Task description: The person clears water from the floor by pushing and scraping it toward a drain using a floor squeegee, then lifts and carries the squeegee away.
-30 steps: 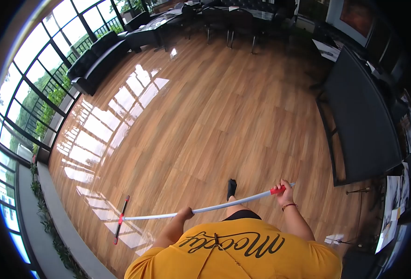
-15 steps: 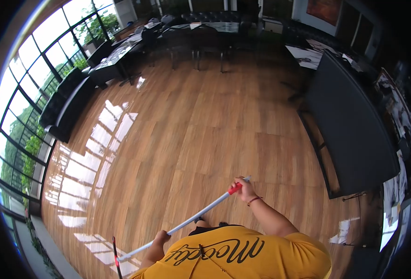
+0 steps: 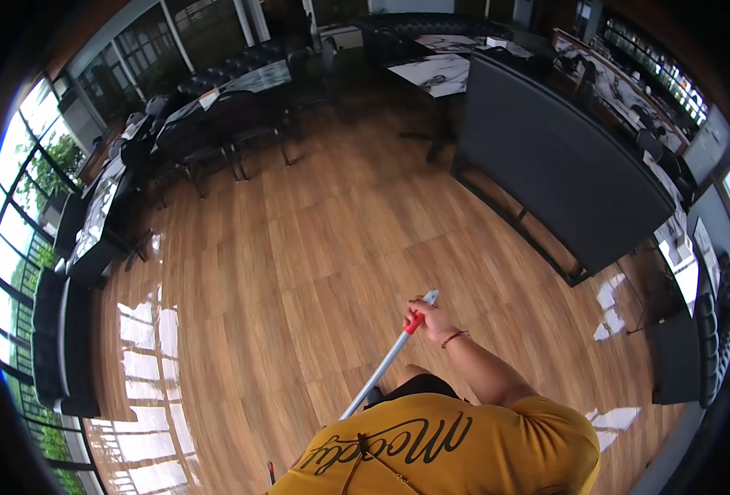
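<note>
My right hand (image 3: 431, 319) is closed around the red grip at the upper end of a long pale-grey pole (image 3: 385, 367). A short grey tip sticks out past the fingers, and a dark red band sits on the wrist. The pole slopes down to the left and disappears behind the yellow shirt (image 3: 464, 445). A small red-and-black piece (image 3: 271, 472) shows at the bottom edge, left of the shirt. My left hand is out of sight, with the body covering the lower pole.
Glossy wood flooring (image 3: 340, 264) spreads ahead. A large dark upright panel on a frame (image 3: 555, 157) stands to the right. Marble-topped tables (image 3: 435, 74) and chairs (image 3: 233, 128) line the back. A black sofa (image 3: 63, 346) sits by the left windows.
The view has turned to the right. The pole now points more steeply toward my body. My left hand and most of the pole's lower end have gone out of view; my right hand keeps its hold.
</note>
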Demonstrator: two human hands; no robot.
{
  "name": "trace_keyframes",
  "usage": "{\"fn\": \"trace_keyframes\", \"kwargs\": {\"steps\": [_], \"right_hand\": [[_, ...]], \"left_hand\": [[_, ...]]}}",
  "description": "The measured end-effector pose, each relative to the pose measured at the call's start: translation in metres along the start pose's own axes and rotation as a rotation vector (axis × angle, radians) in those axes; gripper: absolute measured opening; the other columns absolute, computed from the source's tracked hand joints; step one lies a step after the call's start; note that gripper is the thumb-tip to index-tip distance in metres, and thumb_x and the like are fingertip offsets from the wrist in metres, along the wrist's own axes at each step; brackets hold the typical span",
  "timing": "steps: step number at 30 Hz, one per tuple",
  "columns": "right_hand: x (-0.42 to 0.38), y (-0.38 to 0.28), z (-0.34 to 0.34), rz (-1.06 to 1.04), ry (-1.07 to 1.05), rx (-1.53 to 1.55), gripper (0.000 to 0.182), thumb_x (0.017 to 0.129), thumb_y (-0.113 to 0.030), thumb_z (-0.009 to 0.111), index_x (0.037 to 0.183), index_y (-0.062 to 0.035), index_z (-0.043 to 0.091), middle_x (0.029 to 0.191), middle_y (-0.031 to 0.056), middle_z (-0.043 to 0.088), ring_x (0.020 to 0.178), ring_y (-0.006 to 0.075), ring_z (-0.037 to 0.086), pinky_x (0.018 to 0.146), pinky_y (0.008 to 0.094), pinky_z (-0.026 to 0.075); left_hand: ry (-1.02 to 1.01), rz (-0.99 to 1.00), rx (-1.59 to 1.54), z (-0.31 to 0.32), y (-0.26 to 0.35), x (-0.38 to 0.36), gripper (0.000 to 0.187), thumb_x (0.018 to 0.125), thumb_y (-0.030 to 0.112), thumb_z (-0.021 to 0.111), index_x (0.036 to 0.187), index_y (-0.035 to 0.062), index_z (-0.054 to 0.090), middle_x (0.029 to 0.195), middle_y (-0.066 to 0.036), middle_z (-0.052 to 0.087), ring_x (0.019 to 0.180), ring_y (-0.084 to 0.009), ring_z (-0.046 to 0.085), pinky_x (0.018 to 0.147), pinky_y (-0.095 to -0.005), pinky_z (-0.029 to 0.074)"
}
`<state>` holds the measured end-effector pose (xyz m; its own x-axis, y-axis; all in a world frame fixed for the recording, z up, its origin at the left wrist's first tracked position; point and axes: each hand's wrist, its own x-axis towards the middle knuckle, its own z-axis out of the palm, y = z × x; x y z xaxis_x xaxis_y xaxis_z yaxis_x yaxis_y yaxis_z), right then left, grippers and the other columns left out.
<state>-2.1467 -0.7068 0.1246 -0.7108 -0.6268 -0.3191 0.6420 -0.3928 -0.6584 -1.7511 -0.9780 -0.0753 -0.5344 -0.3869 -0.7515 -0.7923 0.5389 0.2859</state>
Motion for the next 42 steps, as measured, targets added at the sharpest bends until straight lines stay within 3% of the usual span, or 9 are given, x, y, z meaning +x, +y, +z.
{"fn": "trace_keyframes", "kwargs": {"steps": [11, 16, 21, 26, 31, 35, 37, 39, 42], "right_hand": [[0.110, -0.049, -0.084, -0.198, 0.195, 0.253, 0.007, 0.083, -0.010, 0.058, 0.083, -0.0076, 0.052, 0.071, 0.0081, 0.052, 0.071, 0.0256, 0.055, 0.075, 0.0438, 0.047], [0.211, -0.113, -0.088, -0.173, 0.219, 0.280, 0.011, 0.084, -0.011, 0.060, 0.081, -0.0064, 0.051, 0.075, 0.0088, 0.053, 0.077, 0.0249, 0.056, 0.076, 0.0438, 0.048], [0.296, -0.192, -0.044, -0.234, 0.134, 0.215, 0.012, 0.085, -0.011, 0.060, 0.080, -0.0057, 0.050, 0.074, 0.0103, 0.054, 0.076, 0.0254, 0.058, 0.075, 0.0434, 0.049], [0.348, -0.248, 0.021, -0.243, -0.015, 0.025, 0.011, 0.087, -0.008, 0.058, 0.081, -0.0057, 0.049, 0.076, 0.0117, 0.057, 0.075, 0.0249, 0.059, 0.077, 0.0429, 0.049], [0.422, -0.273, 0.099, -0.407, -0.126, -0.042, 0.012, 0.095, -0.012, 0.052, 0.102, -0.0027, 0.054, 0.083, 0.0115, 0.062, 0.084, 0.0255, 0.063, 0.082, 0.0418, 0.051], [0.497, -0.289, 0.096, -0.224, -0.221, -0.193, 0.019, 0.097, -0.018, 0.052, 0.106, -0.0022, 0.057, 0.089, 0.0107, 0.065, 0.088, 0.0231, 0.065, 0.083, 0.0374, 0.053], [0.533, -0.282, 0.087, -0.008, 0.032, -0.502, 0.022, 0.097, -0.023, 0.053, 0.101, -0.0016, 0.059, 0.093, 0.0097, 0.066, 0.087, 0.0190, 0.065, 0.079, 0.0317, 0.053], [0.568, -0.267, 0.067, 0.016, 0.101, -0.637, 0.024, 0.096, -0.024, 0.055, 0.097, -0.0009, 0.060, 0.090, 0.0087, 0.066, 0.083, 0.0165, 0.065, 0.075, 0.0295, 0.052], [0.618, -0.225, -0.002, 0.056, 0.172, -0.978, 0.025, 0.094, -0.024, 0.058, 0.092, -0.0002, 0.062, 0.083, 0.0071, 0.066, 0.076, 0.0139, 0.065, 0.065, 0.0275, 0.053]], "left_hand": [[-0.047, 0.250, 0.476, -0.184, 0.106, 0.207, 0.033, 0.081, 0.038, 0.059, 0.089, 0.0075, 0.071, 0.089, -0.020, 0.068, 0.087, -0.0381, 0.066, 0.077, -0.0469, 0.053], [0.134, 0.381, 0.246, -0.271, 0.186, 0.246, 0.032, 0.079, 0.035, 0.063, 0.083, 0.0045, 0.071, 0.083, -0.022, 0.067, 0.083, -0.0365, 0.067, 0.073, -0.0452, 0.053], [0.161, 0.167, 0.192, -0.322, 0.251, 0.298, 0.028, 0.078, 0.031, 0.062, 0.081, 0.0049, 0.071, 0.079, -0.022, 0.067, 0.080, -0.0370, 0.067, 0.070, -0.0450, 0.052], [0.098, 0.055, 0.274, -0.367, 0.289, 0.332, 0.035, 0.078, 0.036, 0.059, 0.096, 0.0074, 0.070, 0.096, -0.022, 0.067, 0.095, -0.0378, 0.064, 0.082, -0.0448, 0.052], [0.238, 0.093, 0.133, -0.448, 0.317, 0.377, 0.034, 0.080, 0.035, 0.060, 0.098, 0.0078, 0.070, 0.096, -0.020, 0.068, 0.096, -0.0363, 0.064, 0.083, -0.0434, 0.052], [0.386, 0.265, -0.073, -0.563, 0.329, 0.437, 0.033, 0.080, 0.034, 0.063, 0.096, 0.0051, 0.069, 0.089, -0.024, 0.067, 0.091, -0.0373, 0.065, 0.078, -0.0432, 0.053], [0.524, 0.282, -0.058, -0.642, 0.369, 0.424, 0.034, 0.080, 0.033, 0.065, 0.097, 0.0032, 0.069, 0.090, -0.026, 0.066, 0.092, -0.0397, 0.064, 0.076, -0.0439, 0.053], [0.616, 0.271, -0.130, -0.701, 0.355, 0.489, 0.028, 0.080, 0.028, 0.067, 0.086, 0.0004, 0.067, 0.074, -0.021, 0.066, 0.073, -0.0325, 0.068, 0.064, -0.0408, 0.052], [0.715, 0.553, -0.370, -0.796, 0.384, 0.517, 0.027, 0.083, 0.020, 0.065, 0.065, 0.0017, 0.054, 0.055, -0.007, 0.049, 0.052, -0.0126, 0.046, 0.048, -0.0354, 0.038]]}}
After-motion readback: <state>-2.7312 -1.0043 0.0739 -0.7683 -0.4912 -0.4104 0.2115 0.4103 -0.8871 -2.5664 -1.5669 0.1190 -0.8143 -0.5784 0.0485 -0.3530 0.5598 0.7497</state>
